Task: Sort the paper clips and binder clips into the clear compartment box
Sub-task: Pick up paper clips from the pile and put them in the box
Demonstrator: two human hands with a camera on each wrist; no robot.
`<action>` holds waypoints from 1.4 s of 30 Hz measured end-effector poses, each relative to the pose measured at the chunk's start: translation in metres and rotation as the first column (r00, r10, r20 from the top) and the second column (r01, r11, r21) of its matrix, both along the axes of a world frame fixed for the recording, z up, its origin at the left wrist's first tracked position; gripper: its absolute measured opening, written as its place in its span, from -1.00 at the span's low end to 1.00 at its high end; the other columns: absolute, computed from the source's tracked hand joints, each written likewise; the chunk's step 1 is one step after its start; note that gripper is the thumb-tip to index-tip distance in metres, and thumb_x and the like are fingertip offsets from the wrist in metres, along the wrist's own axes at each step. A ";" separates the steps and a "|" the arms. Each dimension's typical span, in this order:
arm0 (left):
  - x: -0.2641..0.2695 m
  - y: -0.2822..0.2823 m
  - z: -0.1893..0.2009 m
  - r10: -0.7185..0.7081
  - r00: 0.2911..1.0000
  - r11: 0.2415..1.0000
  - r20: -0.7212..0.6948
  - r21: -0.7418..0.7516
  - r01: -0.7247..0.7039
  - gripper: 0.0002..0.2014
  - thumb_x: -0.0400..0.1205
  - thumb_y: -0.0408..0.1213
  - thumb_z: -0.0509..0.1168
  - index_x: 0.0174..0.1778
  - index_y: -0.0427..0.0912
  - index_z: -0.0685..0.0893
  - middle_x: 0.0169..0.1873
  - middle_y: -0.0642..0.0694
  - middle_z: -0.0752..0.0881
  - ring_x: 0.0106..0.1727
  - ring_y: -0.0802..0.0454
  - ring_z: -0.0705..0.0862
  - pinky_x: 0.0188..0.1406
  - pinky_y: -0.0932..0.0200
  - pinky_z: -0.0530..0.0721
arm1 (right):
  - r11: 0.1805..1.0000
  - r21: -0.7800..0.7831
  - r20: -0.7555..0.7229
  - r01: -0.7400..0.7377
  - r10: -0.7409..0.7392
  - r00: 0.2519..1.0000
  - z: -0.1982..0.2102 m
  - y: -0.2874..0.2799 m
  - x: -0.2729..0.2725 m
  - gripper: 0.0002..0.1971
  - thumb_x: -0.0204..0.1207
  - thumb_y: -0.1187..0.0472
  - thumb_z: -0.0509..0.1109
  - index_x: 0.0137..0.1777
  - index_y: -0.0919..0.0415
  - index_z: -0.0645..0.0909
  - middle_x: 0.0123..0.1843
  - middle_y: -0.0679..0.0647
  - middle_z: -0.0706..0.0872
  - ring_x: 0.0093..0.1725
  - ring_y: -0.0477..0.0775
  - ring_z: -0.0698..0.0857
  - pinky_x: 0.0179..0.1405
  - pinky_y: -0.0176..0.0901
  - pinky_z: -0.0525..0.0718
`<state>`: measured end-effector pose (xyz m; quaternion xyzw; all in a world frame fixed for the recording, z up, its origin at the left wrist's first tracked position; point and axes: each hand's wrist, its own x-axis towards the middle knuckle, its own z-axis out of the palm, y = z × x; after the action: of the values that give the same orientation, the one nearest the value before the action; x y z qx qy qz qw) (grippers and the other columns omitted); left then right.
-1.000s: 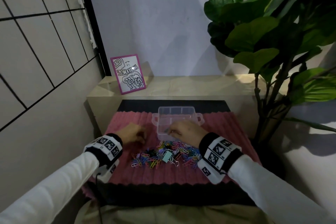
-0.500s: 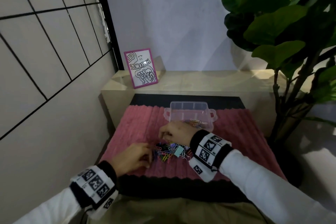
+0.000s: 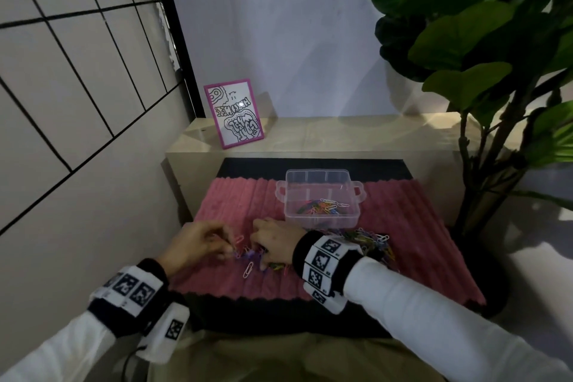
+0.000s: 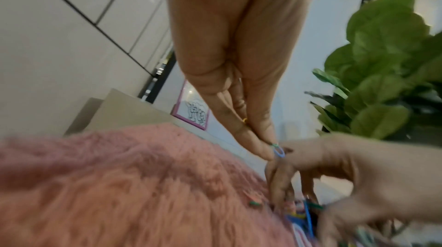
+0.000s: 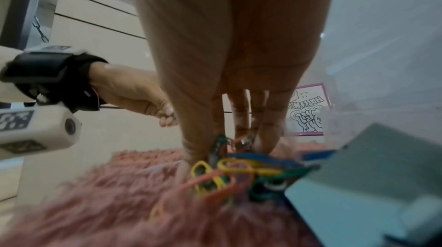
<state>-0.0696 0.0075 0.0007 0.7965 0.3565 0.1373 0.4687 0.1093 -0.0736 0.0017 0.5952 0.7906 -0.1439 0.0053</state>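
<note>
The clear compartment box (image 3: 321, 217) stands on the pink fluffy mat (image 3: 418, 242), with coloured paper clips (image 3: 319, 207) in its near compartment. Loose paper clips (image 3: 372, 240) lie in front of the box, and more sit under my hands. My left hand (image 3: 229, 250) pinches a few paper clips; a blue one (image 4: 278, 152) shows at its fingertips (image 4: 263, 149). Beside it, my right hand (image 3: 259, 246) reaches down into the pile (image 5: 229, 171), thumb and fingers closed around some clips. A teal binder clip (image 5: 363, 185) lies right by that wrist. One pink clip (image 3: 248, 270) lies apart.
A pink-framed drawing (image 3: 234, 113) leans on the beige ledge (image 3: 341, 133) behind the mat. A large leafy plant (image 3: 483, 40) rises at the right. A panelled wall (image 3: 77, 102) stands close on the left. The mat's front edge ends above my lap.
My right hand came back from the box to the pile, and clips now lie in the box. My left hand moved in beside it, pinching clips. The head view shifted.
</note>
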 end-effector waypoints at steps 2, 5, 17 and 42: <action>-0.006 0.006 0.006 0.065 0.995 0.995 0.074 -0.074 -0.060 -0.82 0.40 -0.66 0.38 -0.30 -0.29 0.64 -0.43 -0.17 0.76 -0.42 0.02 0.73 -0.37 0.30 0.72 | 1.000 0.007 0.026 0.001 -0.001 1.000 -0.003 0.001 -0.001 -0.62 0.32 0.23 0.53 0.12 0.31 0.59 0.16 0.24 0.51 0.21 0.25 0.49 0.03 0.05 0.53; -0.008 0.011 0.010 0.108 0.986 0.985 0.126 -0.148 -0.089 -0.81 0.41 -0.69 0.34 -0.22 -0.34 0.64 -0.40 -0.19 0.75 -0.40 0.06 0.75 -0.38 0.29 0.74 | 0.998 0.057 0.014 0.007 -0.008 1.000 -0.002 0.000 0.001 -0.76 0.36 0.35 0.47 0.04 0.27 0.63 0.10 0.22 0.61 0.15 0.24 0.58 -0.08 -0.02 0.50; 0.013 0.004 0.019 0.011 0.994 0.994 0.108 -0.105 0.001 -0.85 0.49 -0.59 0.33 -0.18 -0.27 0.73 -0.41 -0.01 0.81 -0.38 0.20 0.75 -0.36 0.38 0.71 | 0.912 -0.165 -0.767 0.375 -0.358 0.533 0.013 -0.020 0.049 -0.93 0.39 0.43 0.46 -0.14 0.34 0.70 -0.26 0.16 0.75 -0.41 -0.11 0.70 -0.30 -0.27 0.73; 0.082 0.017 0.050 -0.216 0.966 0.948 -0.141 0.205 0.242 -0.76 0.61 -0.47 0.22 0.00 -0.06 0.68 -0.19 0.25 0.75 -0.23 0.48 0.66 -0.16 0.41 0.61 | 0.778 -0.134 -0.843 0.614 -0.416 0.342 0.024 -0.048 0.150 -0.82 0.40 0.51 0.42 -0.29 0.22 0.66 -0.30 0.20 0.74 -0.28 0.08 0.74 -0.22 -0.22 0.75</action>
<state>0.0121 0.0247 0.0506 0.8861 0.2709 0.0737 0.3687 0.2594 -0.1218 0.0260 0.6658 0.4713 -0.3212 -0.4810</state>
